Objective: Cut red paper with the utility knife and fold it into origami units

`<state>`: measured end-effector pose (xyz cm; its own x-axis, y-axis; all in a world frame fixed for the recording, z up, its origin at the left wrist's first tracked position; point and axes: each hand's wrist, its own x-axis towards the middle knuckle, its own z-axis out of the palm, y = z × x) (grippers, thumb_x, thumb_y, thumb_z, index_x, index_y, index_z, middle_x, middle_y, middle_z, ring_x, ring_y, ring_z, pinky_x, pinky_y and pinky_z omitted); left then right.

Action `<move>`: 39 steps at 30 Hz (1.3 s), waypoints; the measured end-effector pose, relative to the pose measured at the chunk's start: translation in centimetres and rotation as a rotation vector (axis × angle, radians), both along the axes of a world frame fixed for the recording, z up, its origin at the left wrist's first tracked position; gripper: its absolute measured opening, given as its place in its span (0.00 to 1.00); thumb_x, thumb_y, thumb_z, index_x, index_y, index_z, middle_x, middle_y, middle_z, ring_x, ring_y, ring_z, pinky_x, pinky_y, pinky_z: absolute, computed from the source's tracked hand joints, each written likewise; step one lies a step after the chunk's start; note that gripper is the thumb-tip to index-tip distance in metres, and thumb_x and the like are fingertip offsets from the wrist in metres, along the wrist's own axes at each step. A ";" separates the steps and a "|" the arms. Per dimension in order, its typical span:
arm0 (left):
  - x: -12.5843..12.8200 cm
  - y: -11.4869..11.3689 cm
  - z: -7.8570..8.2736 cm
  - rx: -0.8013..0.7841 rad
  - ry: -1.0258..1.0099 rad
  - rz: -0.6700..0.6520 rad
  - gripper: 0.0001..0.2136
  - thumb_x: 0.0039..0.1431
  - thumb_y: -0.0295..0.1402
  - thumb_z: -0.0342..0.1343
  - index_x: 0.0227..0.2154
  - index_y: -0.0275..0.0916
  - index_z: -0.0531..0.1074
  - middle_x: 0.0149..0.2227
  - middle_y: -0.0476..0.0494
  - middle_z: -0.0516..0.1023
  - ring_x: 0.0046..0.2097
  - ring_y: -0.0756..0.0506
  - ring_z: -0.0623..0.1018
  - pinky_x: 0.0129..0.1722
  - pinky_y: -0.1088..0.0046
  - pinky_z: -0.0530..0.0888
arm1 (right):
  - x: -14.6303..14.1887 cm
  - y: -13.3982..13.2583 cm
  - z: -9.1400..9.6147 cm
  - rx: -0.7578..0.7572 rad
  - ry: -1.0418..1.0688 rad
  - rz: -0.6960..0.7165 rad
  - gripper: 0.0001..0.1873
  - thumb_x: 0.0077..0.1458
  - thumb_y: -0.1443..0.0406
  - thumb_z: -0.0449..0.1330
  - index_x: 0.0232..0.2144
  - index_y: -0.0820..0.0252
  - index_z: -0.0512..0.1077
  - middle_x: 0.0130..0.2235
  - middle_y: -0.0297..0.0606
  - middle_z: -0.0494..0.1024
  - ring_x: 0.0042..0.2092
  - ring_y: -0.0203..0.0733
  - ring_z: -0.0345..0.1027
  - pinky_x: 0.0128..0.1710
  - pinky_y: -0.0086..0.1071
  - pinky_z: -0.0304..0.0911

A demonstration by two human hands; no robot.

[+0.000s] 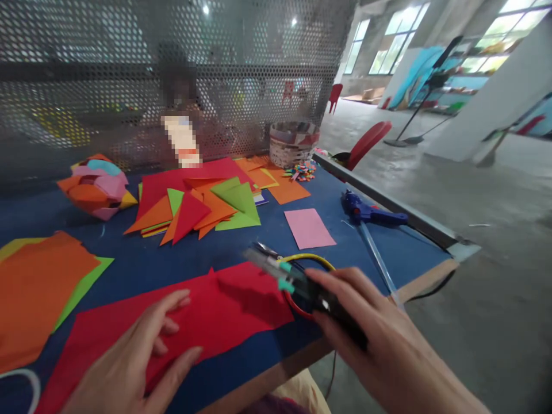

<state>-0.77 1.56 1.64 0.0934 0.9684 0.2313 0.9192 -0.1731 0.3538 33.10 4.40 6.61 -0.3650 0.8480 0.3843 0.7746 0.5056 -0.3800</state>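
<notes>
My right hand (362, 322) grips a black and teal utility knife (332, 310), its blade end pointing left and slightly blurred. The knife is held above a long sheet of red paper (233, 310) near the table's front edge. My left hand (142, 351) hovers over or rests on the left part of that sheet, fingers apart and holding nothing. Partly hidden behind the knife lie scissors (310, 257) with yellow and red handles. A pink paper square (309, 228) lies beyond them.
Folded coloured papers (207, 207) are piled at the back, beside a paper ball (97, 187). Orange sheets (43, 293) lie left. A blue glue gun (371, 211) with its glue stick rests right. A woven basket (293, 144) stands behind, before a perforated metal screen (241, 75).
</notes>
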 end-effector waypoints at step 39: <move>2.7 2.1 2.8 -0.085 -0.034 -0.005 0.34 0.58 0.44 0.61 0.66 0.49 0.58 0.55 0.40 0.77 0.45 0.41 0.83 0.46 0.61 0.82 | -1.2 0.0 -2.4 0.194 -0.097 0.009 0.19 0.71 0.66 0.49 0.61 0.61 0.65 0.49 0.50 0.76 0.47 0.49 0.77 0.43 0.40 0.78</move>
